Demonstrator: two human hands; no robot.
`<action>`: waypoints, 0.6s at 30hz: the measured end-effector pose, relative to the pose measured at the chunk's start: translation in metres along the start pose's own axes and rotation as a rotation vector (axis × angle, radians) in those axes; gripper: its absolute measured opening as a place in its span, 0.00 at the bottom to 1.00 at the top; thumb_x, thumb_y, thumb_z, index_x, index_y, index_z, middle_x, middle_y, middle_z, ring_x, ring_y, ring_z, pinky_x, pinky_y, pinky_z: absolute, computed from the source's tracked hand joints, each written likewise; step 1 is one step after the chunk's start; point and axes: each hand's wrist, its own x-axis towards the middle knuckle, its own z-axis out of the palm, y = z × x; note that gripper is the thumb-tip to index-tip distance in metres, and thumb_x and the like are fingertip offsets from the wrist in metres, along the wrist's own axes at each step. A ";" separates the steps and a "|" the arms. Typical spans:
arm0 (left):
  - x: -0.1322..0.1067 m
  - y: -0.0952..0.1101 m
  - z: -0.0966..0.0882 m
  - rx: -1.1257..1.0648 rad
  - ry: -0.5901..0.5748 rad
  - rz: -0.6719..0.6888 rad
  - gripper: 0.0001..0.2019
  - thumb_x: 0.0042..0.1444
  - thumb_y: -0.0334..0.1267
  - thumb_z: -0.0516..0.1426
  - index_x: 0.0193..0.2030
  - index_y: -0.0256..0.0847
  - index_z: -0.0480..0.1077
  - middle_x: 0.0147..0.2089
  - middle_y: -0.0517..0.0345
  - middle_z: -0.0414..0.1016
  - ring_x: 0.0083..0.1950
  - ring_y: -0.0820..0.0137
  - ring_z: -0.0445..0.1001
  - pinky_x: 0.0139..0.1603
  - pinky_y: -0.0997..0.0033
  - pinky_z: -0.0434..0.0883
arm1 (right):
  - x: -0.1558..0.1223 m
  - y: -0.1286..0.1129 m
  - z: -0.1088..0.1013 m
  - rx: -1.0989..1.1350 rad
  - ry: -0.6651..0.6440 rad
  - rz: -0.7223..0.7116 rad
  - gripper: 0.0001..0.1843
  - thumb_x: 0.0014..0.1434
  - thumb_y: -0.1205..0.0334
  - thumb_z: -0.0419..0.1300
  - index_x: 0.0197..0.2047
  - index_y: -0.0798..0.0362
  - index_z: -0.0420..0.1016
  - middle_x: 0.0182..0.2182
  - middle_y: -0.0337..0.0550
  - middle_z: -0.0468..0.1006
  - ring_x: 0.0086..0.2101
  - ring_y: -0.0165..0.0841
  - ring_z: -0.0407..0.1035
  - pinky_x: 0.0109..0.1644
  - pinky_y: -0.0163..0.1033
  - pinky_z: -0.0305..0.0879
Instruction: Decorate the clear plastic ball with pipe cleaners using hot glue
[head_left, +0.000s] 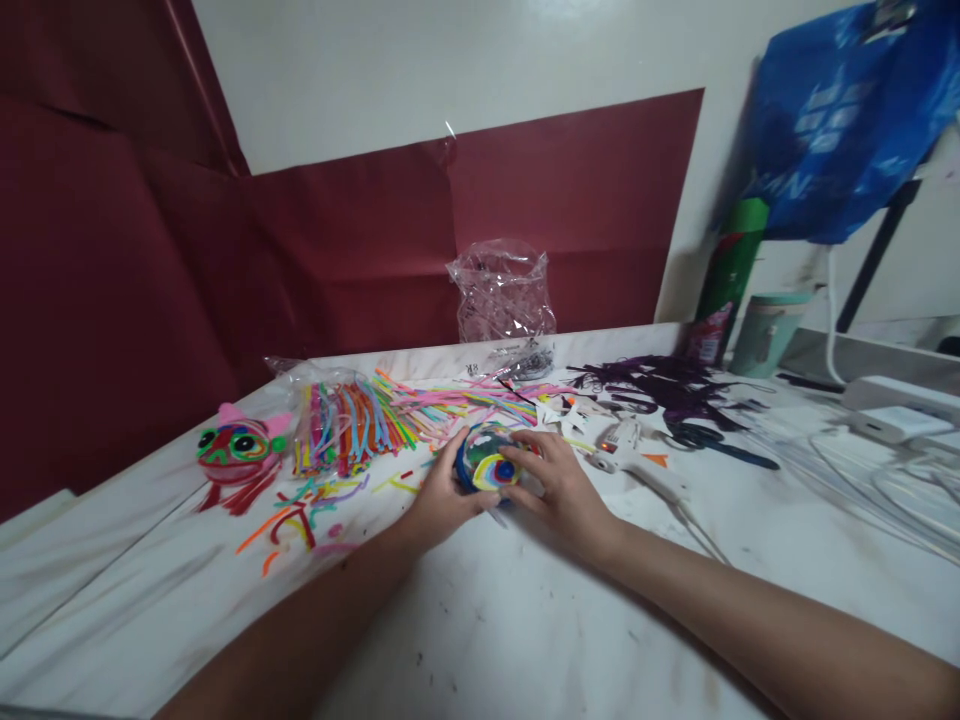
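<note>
Between my two hands is a round craft piece (pixel 484 462), mostly blue with yellow, white and red curved strips. My left hand (pixel 437 497) is closed around its left side, thumb at the lower edge. My right hand (pixel 561 490) grips it from the right, with fingers over its front. Behind it lie pink, yellow and blue pipe cleaners (pixel 465 400). A white glue gun (pixel 645 470) rests on the table to the right of my right hand.
A finished-looking craft face (pixel 238 447) with pink ears sits at the left. Beside it are a bag of pipe cleaners (pixel 352 425) and cut scraps (pixel 300 520). Purple fringe (pixel 660 390), scissors (pixel 724 443), a green cup (pixel 769 335) and white cables (pixel 847 480) lie rightward.
</note>
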 end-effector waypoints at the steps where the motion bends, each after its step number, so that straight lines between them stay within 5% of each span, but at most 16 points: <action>1: -0.001 0.000 0.001 -0.003 -0.009 0.000 0.51 0.39 0.40 0.69 0.68 0.39 0.47 0.69 0.40 0.53 0.66 0.50 0.58 0.64 0.54 0.61 | 0.000 0.001 0.000 -0.004 0.002 -0.002 0.17 0.58 0.58 0.62 0.51 0.47 0.74 0.47 0.54 0.73 0.47 0.47 0.67 0.49 0.56 0.67; 12: -0.004 0.001 0.007 0.151 0.150 0.028 0.42 0.40 0.33 0.67 0.63 0.40 0.57 0.63 0.43 0.61 0.60 0.52 0.66 0.58 0.54 0.67 | -0.005 0.009 0.002 -0.050 -0.025 -0.017 0.20 0.62 0.54 0.57 0.57 0.48 0.70 0.52 0.56 0.72 0.50 0.48 0.67 0.49 0.57 0.68; 18: -0.006 0.000 0.006 0.166 0.122 0.047 0.40 0.41 0.37 0.68 0.62 0.42 0.59 0.61 0.45 0.64 0.61 0.51 0.65 0.59 0.53 0.65 | -0.006 0.006 0.001 -0.029 -0.042 0.021 0.21 0.62 0.54 0.56 0.57 0.49 0.71 0.52 0.58 0.72 0.51 0.49 0.67 0.50 0.56 0.69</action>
